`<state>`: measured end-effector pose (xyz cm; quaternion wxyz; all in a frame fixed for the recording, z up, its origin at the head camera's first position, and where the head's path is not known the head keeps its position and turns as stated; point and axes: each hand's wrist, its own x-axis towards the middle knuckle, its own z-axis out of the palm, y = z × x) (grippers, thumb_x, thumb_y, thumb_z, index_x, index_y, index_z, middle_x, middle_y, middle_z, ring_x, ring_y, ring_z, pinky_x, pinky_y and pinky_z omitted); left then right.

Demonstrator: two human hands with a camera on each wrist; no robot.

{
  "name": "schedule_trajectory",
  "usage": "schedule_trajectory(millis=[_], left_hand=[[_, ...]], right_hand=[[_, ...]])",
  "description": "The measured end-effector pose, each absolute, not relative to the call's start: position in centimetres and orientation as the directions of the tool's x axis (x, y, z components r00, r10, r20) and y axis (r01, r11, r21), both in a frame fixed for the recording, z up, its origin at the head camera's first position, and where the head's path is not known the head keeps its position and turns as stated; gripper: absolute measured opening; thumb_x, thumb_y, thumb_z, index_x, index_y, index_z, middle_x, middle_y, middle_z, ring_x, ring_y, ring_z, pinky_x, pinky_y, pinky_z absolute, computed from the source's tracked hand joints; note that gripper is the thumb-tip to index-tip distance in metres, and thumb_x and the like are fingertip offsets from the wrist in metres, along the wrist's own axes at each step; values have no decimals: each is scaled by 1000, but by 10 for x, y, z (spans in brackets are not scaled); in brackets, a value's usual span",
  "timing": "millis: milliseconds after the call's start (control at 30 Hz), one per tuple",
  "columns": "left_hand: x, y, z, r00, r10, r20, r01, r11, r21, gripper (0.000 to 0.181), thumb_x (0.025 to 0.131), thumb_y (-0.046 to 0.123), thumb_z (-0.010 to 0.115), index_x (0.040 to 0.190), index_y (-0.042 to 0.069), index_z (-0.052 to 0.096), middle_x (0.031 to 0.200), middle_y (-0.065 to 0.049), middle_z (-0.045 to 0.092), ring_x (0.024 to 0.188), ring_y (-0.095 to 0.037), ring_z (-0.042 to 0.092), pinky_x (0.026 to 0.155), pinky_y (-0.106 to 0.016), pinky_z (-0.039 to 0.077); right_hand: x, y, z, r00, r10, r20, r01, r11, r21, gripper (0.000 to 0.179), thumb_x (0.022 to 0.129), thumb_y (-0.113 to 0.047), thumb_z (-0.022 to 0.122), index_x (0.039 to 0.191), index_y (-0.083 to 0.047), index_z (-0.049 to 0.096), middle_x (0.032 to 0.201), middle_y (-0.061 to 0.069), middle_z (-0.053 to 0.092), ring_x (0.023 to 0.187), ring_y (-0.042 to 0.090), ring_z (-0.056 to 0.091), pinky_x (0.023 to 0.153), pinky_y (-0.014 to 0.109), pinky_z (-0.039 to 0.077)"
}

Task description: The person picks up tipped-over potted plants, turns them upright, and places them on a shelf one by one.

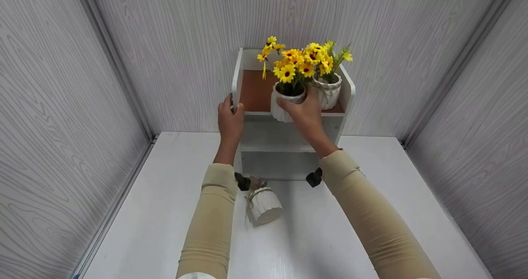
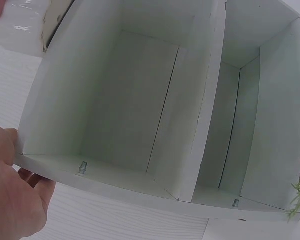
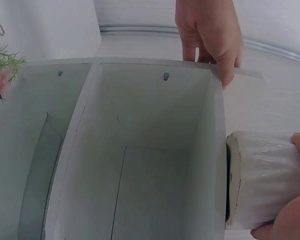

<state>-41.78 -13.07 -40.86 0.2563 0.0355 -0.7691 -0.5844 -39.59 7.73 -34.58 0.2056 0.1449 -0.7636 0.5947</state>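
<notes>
White and ribbed, the flowerpot (image 1: 277,107) sits in your right hand (image 1: 306,111), thumb and fingers closed around its upper part, at the front edge of the shelf unit's top. Whether its base bears on the board, you can't quite tell. Your left hand (image 1: 231,122) grips the left side panel (image 1: 237,79) of the shelf unit (image 1: 280,148), thumb at the front, fingers behind — a useful brace, since the unit could shift if pushed. Best to clear the front lip with the base level before sliding inward, and to lower it gently onto the brown board (image 1: 256,90). Mind the second pot (image 1: 330,94), upright just to the right: the yellow blooms (image 1: 295,62) crowd together and could snag. Further out, a third pot (image 1: 266,207) lies on its side on the white table (image 1: 173,188).
</notes>
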Motion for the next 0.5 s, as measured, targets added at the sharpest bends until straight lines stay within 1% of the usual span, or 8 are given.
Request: schedule_trajectory(millis=[133,233,367,500], left_hand=[[-417,-132,-407,-868,-351,351,246,310,918,51,105,29,50,153,15,42,137,-11,51,131,-27,54,105,-43,49],[-417,-132,-407,-867,-348,356,251,312,916,52,105,28,50,154,14,41,137,-12,51,131,-27,53,105,-42,49],[-417,-132,-409,-865,-338,370,261,326,909,52,105,27,50,154,11,39,138,-13,50,132,-27,52,106,-41,48],[-418,-132,-410,-861,-332,386,276,333,902,52,106,26,51,154,10,39,137,-14,51,131,-27,53,106,-41,48]], right_hand=[[-404,73,-346,-862,32,505,-484,245,-840,86,79,-38,87,148,-15,42,145,4,50,130,15,50,110,35,42],[-407,70,-345,-871,43,489,-463,259,-847,90,79,-39,87,151,-14,40,146,7,48,132,18,49,110,35,43],[-410,68,-344,-893,57,447,-413,291,-863,96,79,-43,86,155,-17,34,152,8,42,137,19,45,112,36,40],[-415,67,-345,-894,71,443,-401,316,-860,96,79,-45,85,156,-18,34,154,7,42,139,19,43,114,36,39]])
